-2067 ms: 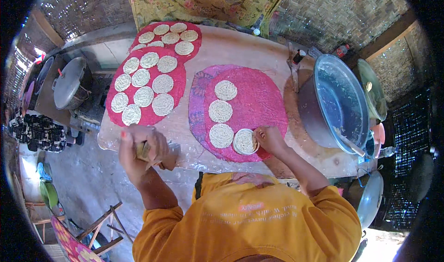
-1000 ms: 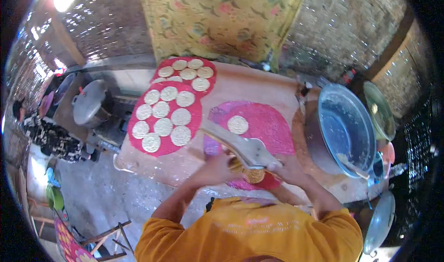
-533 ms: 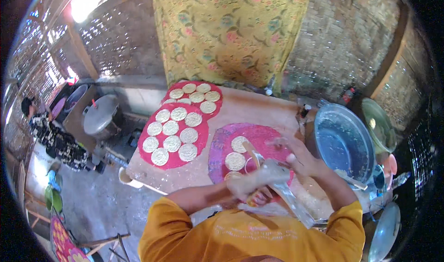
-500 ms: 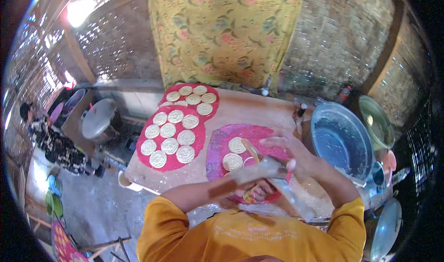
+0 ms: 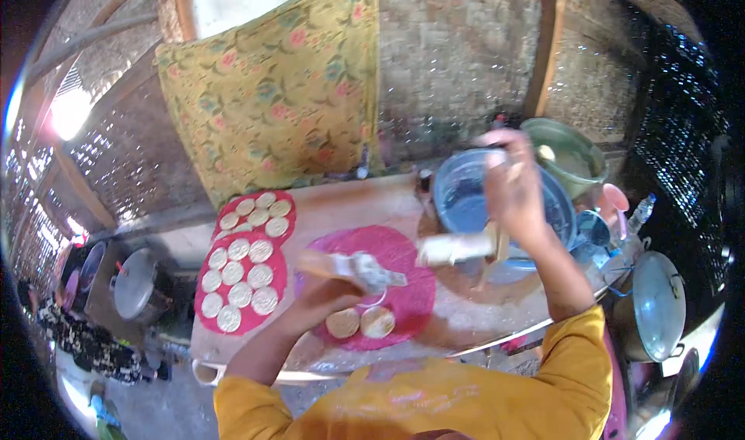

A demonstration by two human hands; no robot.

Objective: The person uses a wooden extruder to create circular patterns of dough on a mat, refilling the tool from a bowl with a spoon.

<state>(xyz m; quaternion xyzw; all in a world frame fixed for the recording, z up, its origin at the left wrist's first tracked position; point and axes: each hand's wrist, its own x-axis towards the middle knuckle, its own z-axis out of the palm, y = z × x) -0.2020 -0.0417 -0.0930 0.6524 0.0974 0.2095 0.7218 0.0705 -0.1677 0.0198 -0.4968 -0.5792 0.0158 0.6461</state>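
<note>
My left hand [image 5: 330,294] is closed around a tool with a tan, wood-like part [image 5: 317,264] and crumpled, pale plastic [image 5: 375,270]; blur hides its exact kind. A thin white ring [image 5: 377,297] shows just below the plastic. Beneath lies a round pink sheet [image 5: 411,300] bearing two flat, pale dough rounds, one on the left [image 5: 342,323] and one on the right [image 5: 378,323]. My right hand [image 5: 514,184] is raised over the blue basin [image 5: 453,207], its fingers smeared by motion. Near that wrist is a whitish cylinder [image 5: 454,248] beside a wooden piece [image 5: 498,244]; whether I hold them is unclear.
Two more pink sheets at left carry several coiled dough rounds [image 5: 240,294]. Behind the basin stands a green tub [image 5: 570,157]; a pink cup [image 5: 613,199] and a large metal pot [image 5: 658,306] are at right. A lidded pot [image 5: 140,285] stands far left.
My hands have moved apart: the right one out to the basin, the left one staying over the pink sheet with the plastic. The view has swung to the right.
</note>
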